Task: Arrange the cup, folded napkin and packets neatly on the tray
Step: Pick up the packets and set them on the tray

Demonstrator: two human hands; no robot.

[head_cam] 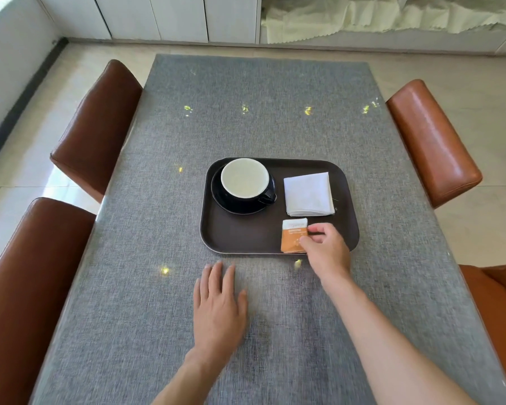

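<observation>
A dark brown tray point(246, 238) lies on the grey table. At its back left stands a black cup point(245, 180) on a black saucer point(231, 204), handle pointing right. A white folded napkin point(308, 194) lies at the tray's back right. Just in front of the napkin are orange and white packets point(292, 235), stacked near the tray's front edge. My right hand point(326, 252) pinches the packets' right side with thumb and fingers. My left hand point(218, 305) rests flat on the table in front of the tray, fingers apart, holding nothing.
The grey table point(158, 200) has brown leather chairs at the left point(97, 127) point(24, 287) and at the right point(433, 141). White cabinets and pale floor tiles lie beyond the table's far edge.
</observation>
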